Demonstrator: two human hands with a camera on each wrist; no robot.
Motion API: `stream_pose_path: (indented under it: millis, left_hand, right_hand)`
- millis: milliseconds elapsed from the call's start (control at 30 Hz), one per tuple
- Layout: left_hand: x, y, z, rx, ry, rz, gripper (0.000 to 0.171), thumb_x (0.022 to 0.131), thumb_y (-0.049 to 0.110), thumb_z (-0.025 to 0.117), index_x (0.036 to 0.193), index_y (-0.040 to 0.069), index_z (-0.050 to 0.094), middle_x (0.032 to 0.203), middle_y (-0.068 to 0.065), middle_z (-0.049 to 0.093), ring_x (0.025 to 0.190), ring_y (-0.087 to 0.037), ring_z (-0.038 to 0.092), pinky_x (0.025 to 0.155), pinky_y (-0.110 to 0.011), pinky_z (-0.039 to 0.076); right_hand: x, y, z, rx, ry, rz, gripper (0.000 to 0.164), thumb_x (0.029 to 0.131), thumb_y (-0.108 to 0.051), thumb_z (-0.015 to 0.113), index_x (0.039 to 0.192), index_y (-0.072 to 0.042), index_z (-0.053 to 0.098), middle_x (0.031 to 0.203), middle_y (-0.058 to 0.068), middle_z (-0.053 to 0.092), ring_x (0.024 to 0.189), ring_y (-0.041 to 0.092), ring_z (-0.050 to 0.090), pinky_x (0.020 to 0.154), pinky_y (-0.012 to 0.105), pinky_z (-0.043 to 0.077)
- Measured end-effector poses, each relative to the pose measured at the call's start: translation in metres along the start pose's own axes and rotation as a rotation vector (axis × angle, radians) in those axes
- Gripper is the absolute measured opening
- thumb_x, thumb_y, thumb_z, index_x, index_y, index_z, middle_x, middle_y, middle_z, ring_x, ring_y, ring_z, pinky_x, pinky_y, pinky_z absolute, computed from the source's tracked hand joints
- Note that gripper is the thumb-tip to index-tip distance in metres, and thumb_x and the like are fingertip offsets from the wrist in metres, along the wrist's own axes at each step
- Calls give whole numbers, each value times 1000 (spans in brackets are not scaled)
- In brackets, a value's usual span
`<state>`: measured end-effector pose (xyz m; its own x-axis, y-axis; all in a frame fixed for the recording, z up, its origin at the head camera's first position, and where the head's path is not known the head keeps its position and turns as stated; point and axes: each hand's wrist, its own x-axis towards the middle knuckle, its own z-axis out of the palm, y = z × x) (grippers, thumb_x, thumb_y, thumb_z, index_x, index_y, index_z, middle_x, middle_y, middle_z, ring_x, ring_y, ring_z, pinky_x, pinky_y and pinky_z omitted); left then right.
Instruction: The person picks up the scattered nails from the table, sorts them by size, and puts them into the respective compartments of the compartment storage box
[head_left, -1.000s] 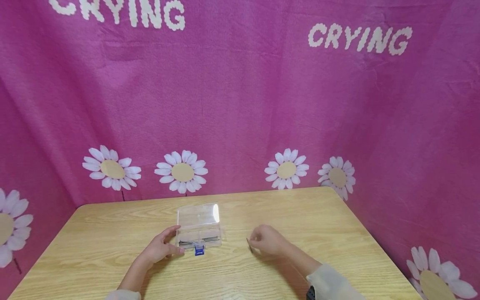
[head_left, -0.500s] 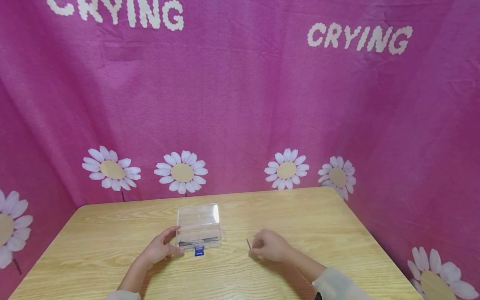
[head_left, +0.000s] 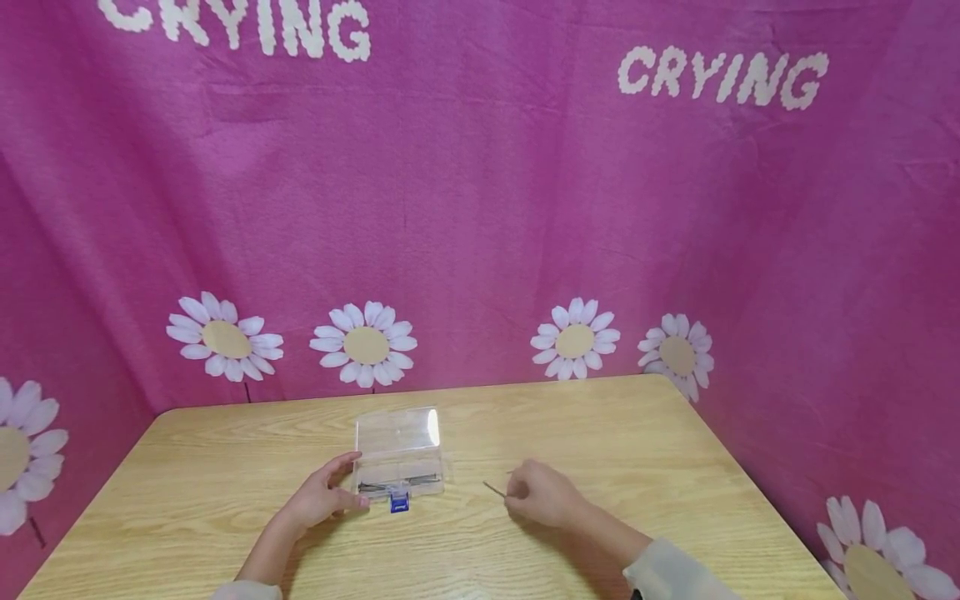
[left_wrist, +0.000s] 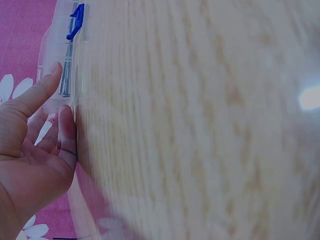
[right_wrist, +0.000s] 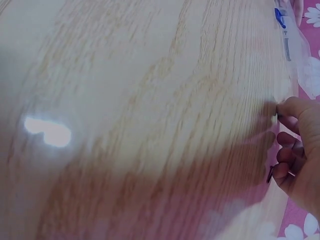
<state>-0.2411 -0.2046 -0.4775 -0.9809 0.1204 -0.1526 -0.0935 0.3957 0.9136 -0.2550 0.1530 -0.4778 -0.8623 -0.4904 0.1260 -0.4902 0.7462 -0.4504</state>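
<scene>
A clear plastic box (head_left: 398, 467) stands on the table with its lid raised at the back and a blue latch (head_left: 399, 502) at the front. Several thin grey nails (head_left: 422, 479) lie in its front compartments. My left hand (head_left: 318, 497) holds the box by its left side, thumb at the front corner. To the right of the box, my right hand (head_left: 549, 495) pinches a nail (head_left: 493, 489), which points left, just above the tabletop. In the right wrist view, a short dark piece (right_wrist: 270, 174) shows by the lower fingers; its kind is unclear.
The wooden table (head_left: 645, 442) has its far edge against a pink curtain (head_left: 480, 208) with white flowers and lettering. Curtain also hangs on the left and right sides.
My right hand has shifted slightly to the right and nearer. The nail in its fingertips has turned, its far end now pointing more to the left. My left hand and the box stay put.
</scene>
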Motion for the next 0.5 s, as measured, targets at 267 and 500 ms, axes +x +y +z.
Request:
stream_pose_path:
  millis: [267, 500]
  left_hand:
    - [1, -1, 0, -12, 1, -7, 81, 72, 4, 75, 142, 5, 34, 146, -32, 27, 75, -18, 50, 61, -29, 45]
    - [1, -1, 1, -15, 13, -14, 82, 71, 4, 76, 142, 6, 35, 146, -32, 28, 78, -18, 51, 61, -29, 45]
  right_hand:
    - [-2, 3, -1, 5, 8, 33, 5, 78, -18, 67, 74, -15, 65, 80, -6, 53, 76, 8, 49, 67, 26, 43]
    - [-4, 3, -6, 22, 10, 18, 6, 78, -18, 66, 76, -12, 66, 80, -5, 55, 77, 10, 50, 70, 28, 44]
